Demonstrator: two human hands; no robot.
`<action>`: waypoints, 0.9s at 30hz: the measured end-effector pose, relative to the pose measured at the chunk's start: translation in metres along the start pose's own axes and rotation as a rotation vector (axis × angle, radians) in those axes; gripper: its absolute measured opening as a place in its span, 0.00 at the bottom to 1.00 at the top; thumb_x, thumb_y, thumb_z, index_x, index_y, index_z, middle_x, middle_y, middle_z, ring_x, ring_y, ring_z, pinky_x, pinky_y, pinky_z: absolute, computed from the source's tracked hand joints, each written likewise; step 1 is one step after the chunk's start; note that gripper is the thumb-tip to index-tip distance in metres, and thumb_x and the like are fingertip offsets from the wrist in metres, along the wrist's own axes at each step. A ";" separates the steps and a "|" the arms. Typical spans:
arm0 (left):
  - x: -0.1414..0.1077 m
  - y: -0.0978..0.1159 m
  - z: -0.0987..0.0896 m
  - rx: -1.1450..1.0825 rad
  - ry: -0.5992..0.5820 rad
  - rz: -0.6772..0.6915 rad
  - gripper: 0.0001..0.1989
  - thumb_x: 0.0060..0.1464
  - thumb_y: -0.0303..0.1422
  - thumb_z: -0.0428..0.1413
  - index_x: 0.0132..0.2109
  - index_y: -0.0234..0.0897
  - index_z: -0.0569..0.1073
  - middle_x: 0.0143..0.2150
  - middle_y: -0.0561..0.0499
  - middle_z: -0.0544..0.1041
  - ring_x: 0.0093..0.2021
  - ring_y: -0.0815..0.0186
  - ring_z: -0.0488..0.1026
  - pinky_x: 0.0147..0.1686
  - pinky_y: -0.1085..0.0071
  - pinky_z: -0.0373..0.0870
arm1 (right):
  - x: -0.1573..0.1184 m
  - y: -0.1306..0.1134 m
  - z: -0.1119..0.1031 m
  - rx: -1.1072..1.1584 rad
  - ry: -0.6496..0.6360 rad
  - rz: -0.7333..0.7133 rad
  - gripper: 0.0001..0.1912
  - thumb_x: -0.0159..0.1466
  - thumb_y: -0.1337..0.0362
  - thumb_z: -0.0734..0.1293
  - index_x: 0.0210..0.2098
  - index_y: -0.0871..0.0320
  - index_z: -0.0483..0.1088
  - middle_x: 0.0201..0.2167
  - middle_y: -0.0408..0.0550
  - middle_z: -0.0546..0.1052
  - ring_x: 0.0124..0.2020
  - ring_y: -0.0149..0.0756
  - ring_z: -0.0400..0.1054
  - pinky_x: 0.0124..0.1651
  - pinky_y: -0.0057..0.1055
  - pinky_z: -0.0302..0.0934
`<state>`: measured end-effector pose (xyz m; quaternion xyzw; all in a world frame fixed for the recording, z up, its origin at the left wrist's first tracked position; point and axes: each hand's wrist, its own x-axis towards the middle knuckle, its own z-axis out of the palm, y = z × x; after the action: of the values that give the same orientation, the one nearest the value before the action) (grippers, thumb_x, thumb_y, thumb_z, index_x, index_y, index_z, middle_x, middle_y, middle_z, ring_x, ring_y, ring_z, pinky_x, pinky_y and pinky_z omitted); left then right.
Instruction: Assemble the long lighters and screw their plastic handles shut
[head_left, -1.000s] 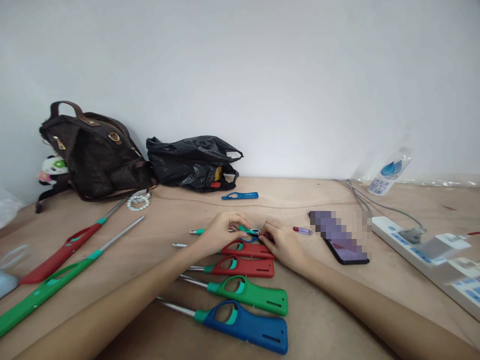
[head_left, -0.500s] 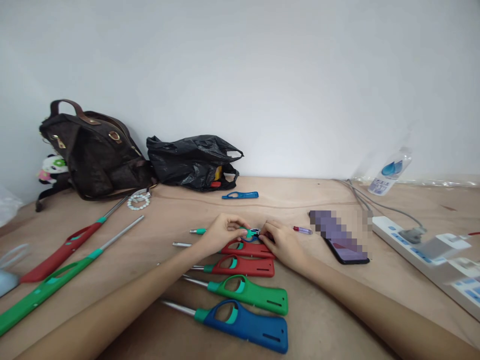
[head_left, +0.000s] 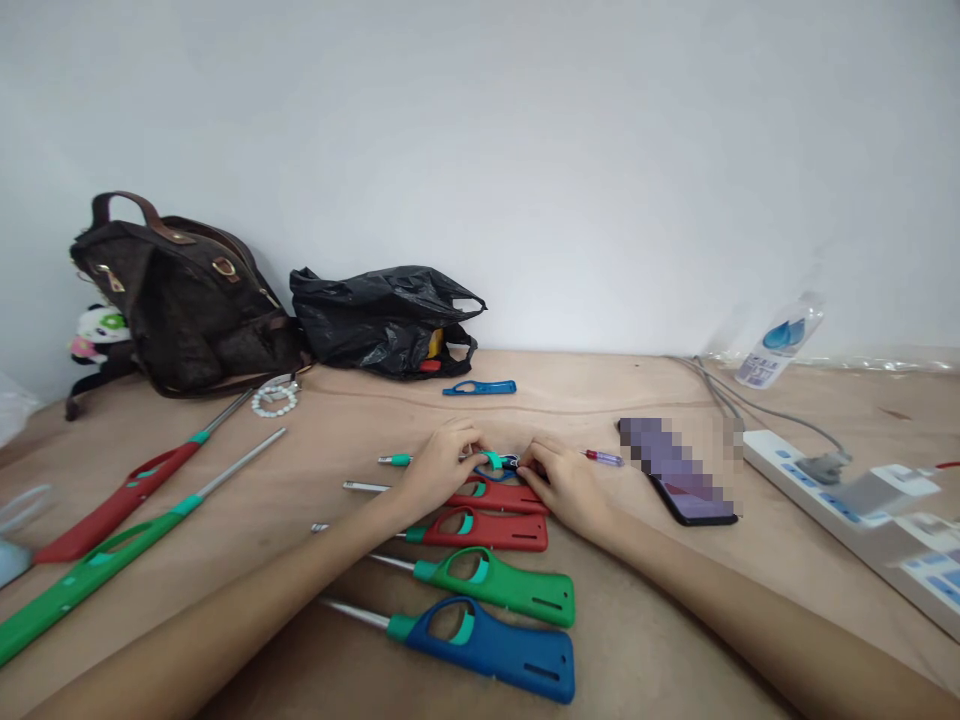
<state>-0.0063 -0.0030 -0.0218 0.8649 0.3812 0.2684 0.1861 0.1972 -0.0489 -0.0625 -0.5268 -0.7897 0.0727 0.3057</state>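
Note:
An opened blue gas lighter [head_left: 504, 474] lies between my hands, its body largely covered by my fingers. With thumb and finger closed, my left hand [head_left: 444, 468] grips at its teal trigger [head_left: 491, 462]. My right hand [head_left: 564, 482] is pinched over the lighter's inner parts, beside a small black piece and thin wire; what its fingertips hold is hidden. Just nearer to me lie a red lighter [head_left: 504, 496], a second red lighter [head_left: 501, 530], a green lighter [head_left: 525, 590] and a blue lighter [head_left: 517, 652]. A blue half shell [head_left: 491, 388] rests beyond the hands.
A screwdriver [head_left: 604, 458] and a phone [head_left: 697, 500] lie right of my hands. Farther right are a power strip [head_left: 799, 480] and a bottle [head_left: 780, 342]. A black plastic bag [head_left: 367, 320], a backpack [head_left: 202, 310], a bracelet [head_left: 274, 400] and two longer lighters occupy the left.
My left fingers have shifted slightly left and the teal trigger now sits down in the lighter's body, more of it showing. My right hand has stayed nearly in place.

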 end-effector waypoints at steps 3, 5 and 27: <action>0.001 -0.002 0.001 0.035 -0.016 0.007 0.05 0.50 0.21 0.59 0.32 0.34 0.75 0.34 0.51 0.75 0.37 0.62 0.71 0.39 0.69 0.65 | 0.000 0.000 0.000 -0.001 0.007 0.004 0.06 0.64 0.71 0.63 0.31 0.57 0.66 0.32 0.46 0.74 0.33 0.36 0.68 0.36 0.31 0.60; 0.002 -0.003 0.002 0.076 -0.024 0.023 0.06 0.50 0.20 0.59 0.32 0.34 0.75 0.34 0.50 0.76 0.38 0.62 0.72 0.40 0.69 0.66 | 0.000 0.000 0.000 0.005 0.005 0.004 0.06 0.64 0.71 0.63 0.31 0.57 0.66 0.32 0.46 0.74 0.34 0.36 0.68 0.36 0.31 0.60; 0.007 -0.023 0.011 0.323 -0.048 0.303 0.07 0.51 0.19 0.54 0.33 0.34 0.72 0.36 0.48 0.76 0.40 0.61 0.72 0.41 0.68 0.68 | 0.000 -0.002 0.000 0.048 0.005 0.049 0.07 0.64 0.71 0.62 0.30 0.57 0.65 0.32 0.47 0.75 0.34 0.37 0.68 0.37 0.31 0.60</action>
<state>-0.0088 0.0156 -0.0401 0.9370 0.2803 0.2081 0.0116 0.1959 -0.0501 -0.0614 -0.5388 -0.7737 0.0980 0.3186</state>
